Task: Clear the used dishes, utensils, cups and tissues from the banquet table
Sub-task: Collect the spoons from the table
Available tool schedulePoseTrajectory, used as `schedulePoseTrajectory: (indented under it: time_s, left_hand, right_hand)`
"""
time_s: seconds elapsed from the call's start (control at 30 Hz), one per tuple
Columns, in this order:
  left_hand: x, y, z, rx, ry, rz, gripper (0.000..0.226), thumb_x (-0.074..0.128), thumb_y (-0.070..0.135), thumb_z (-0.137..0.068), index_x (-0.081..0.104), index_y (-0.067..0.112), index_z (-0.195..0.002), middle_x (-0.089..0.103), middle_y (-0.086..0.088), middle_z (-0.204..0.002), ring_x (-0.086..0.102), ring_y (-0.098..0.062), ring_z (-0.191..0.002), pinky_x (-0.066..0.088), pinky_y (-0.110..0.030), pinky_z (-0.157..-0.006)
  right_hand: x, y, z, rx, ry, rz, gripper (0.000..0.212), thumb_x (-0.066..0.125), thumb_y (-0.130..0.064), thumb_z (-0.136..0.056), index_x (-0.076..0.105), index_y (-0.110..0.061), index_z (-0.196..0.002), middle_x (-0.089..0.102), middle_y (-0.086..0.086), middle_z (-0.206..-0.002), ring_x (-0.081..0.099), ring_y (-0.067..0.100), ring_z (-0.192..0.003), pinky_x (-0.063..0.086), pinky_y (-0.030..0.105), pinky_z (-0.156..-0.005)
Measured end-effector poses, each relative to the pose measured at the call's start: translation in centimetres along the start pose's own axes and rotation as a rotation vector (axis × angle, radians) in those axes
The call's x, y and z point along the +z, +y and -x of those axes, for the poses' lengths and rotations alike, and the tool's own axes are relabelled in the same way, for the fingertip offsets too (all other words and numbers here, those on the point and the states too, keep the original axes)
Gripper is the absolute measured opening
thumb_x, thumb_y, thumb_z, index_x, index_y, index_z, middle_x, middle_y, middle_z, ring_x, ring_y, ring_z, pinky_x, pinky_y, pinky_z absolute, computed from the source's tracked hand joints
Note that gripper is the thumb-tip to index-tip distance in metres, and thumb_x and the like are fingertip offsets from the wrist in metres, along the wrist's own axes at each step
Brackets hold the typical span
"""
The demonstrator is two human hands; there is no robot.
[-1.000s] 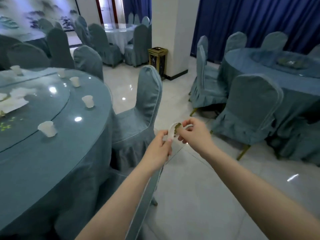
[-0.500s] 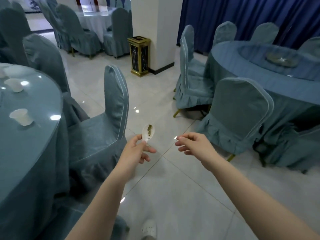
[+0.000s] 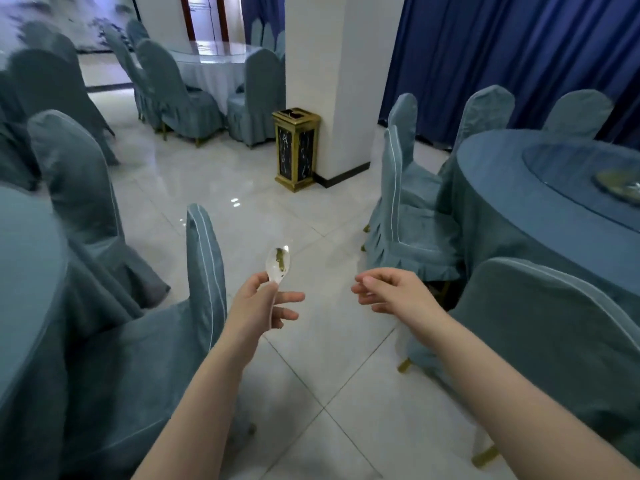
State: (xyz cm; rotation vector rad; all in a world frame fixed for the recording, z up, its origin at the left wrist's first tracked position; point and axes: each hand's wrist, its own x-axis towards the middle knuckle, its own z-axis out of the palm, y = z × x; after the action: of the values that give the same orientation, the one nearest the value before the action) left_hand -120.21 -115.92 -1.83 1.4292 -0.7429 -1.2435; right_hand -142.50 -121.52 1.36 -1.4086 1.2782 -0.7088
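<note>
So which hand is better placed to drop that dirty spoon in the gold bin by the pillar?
Left hand: it already pinches the spoon, bin straight ahead. The right hand holds nothing.

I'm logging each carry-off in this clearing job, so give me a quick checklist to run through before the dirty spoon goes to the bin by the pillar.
1. Spoon held: ok, the left hand pinches its handle.
2. Spoon soiled, so it belongs in the clearing: ok, green residue in the bowl.
3. Right hand free: ok, loosely curled, holding nothing.
4. Bin in sight: ok, beside the white pillar.
5. Path over the tiled floor: ok, open between the chairs.
6. Bin opening usable: cannot tell.
</note>
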Motion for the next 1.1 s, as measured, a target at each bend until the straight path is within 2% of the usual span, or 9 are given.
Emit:
schedulePoseTrajectory:
  time_s: [0.07,0.17,0.23,0.33,0.5,0.63,0.83,0.97,1.1]
  left_hand:
    - [1.1,1.1,-4.7,0.015,0.021,0.003,0.017,0.034,0.014,-0.098,0.047,0.022,-0.108,0.076,-0.008,-0.088,0.068,-0.022,-0.06,0.044,-0.028,-0.05]
    - [2.3,3.0,-11.0,0.051,0.125,0.033,0.021,0.034,0.014,-0.1,0.043,0.015,-0.119,0.075,-0.008,-0.09,0.07,-0.023,-0.066,0.048,-0.028,-0.053]
    - [2.4,4.7,-14.2,0.074,0.238,0.075,0.024,0.035,0.012,-0.099,0.04,0.012,-0.123,0.075,-0.009,-0.09,0.068,-0.024,-0.065,0.047,-0.028,-0.054]
    - [1.4,8.0,-17.8,0.131,0.41,0.072,0.022,0.039,0.013,-0.099,0.049,0.011,-0.119,0.075,-0.002,-0.087,0.062,-0.016,-0.057,0.045,-0.027,-0.056]
    - [-2.7,12.2,-22.1,0.181,0.689,0.144,0.019,0.043,0.01,-0.099,0.056,0.015,-0.111,0.071,-0.002,-0.076,0.051,-0.012,-0.049,0.039,-0.026,-0.053]
    - [-7.4,14.8,-27.4,0.209,0.85,0.236,0.018,0.042,0.009,-0.099,0.057,0.019,-0.103,0.073,-0.004,-0.077,0.05,-0.013,-0.05,0.04,-0.025,-0.05]
    - [-14.5,18.1,-35.7,0.223,0.934,0.25,0.021,0.041,0.01,-0.099,0.052,0.015,-0.116,0.075,-0.009,-0.091,0.055,-0.015,-0.052,0.04,-0.028,-0.053]
    - [-18.4,19.4,-39.2,0.191,1.035,0.251,0.018,0.043,0.011,-0.097,0.052,0.02,-0.11,0.075,-0.007,-0.089,0.058,-0.013,-0.05,0.044,-0.025,-0.049]
    - [-21.8,21.0,-43.8,0.185,1.143,0.221,0.016,0.043,0.013,-0.098,0.051,0.021,-0.109,0.076,-0.005,-0.089,0.06,-0.013,-0.052,0.045,-0.024,-0.049]
  right_hand:
    - [-1.7,-0.4,-5.4,-0.018,-0.029,-0.002,0.013,0.057,-0.022,-0.095,0.068,-0.019,-0.1,0.075,-0.003,-0.092,0.069,0.013,-0.083,0.051,0.03,-0.078]
    - [-3.7,-1.6,-14.0,-0.076,-0.082,-0.003,0.014,0.055,-0.022,-0.095,0.068,-0.02,-0.1,0.075,-0.004,-0.093,0.068,0.012,-0.083,0.05,0.027,-0.076]
    - [-3.9,-3.5,-20.0,-0.102,-0.157,-0.004,0.013,0.055,-0.022,-0.096,0.068,-0.021,-0.098,0.075,-0.004,-0.091,0.068,0.01,-0.08,0.049,0.026,-0.076]
    - [-2.0,-7.1,-28.4,-0.155,-0.31,0.02,0.013,0.056,-0.022,-0.095,0.068,-0.022,-0.097,0.075,-0.003,-0.091,0.07,0.01,-0.079,0.049,0.027,-0.075]
    - [6.0,-13.1,-38.9,-0.257,-0.57,0.041,0.013,0.056,-0.023,-0.095,0.068,-0.023,-0.098,0.075,-0.006,-0.091,0.071,0.012,-0.083,0.052,0.031,-0.078]
    - [13.2,-17.3,-45.9,-0.342,-0.757,0.086,0.012,0.056,-0.023,-0.095,0.068,-0.026,-0.097,0.075,-0.008,-0.091,0.071,0.011,-0.085,0.05,0.025,-0.073]
    - [21.0,-22.8,-56.2,-0.378,-0.849,0.062,0.014,0.055,-0.022,-0.095,0.068,-0.022,-0.101,0.075,-0.006,-0.091,0.071,0.013,-0.084,0.049,0.026,-0.071]
    - [27.2,-25.9,-61.2,-0.392,-0.989,0.097,0.014,0.056,-0.024,-0.095,0.069,-0.022,-0.099,0.075,-0.005,-0.091,0.072,0.015,-0.085,0.051,0.029,-0.076]
    - [34.4,-29.2,-66.4,-0.439,-1.134,0.106,0.013,0.056,-0.024,-0.094,0.068,-0.023,-0.1,0.075,-0.007,-0.09,0.071,0.014,-0.084,0.053,0.024,-0.072]
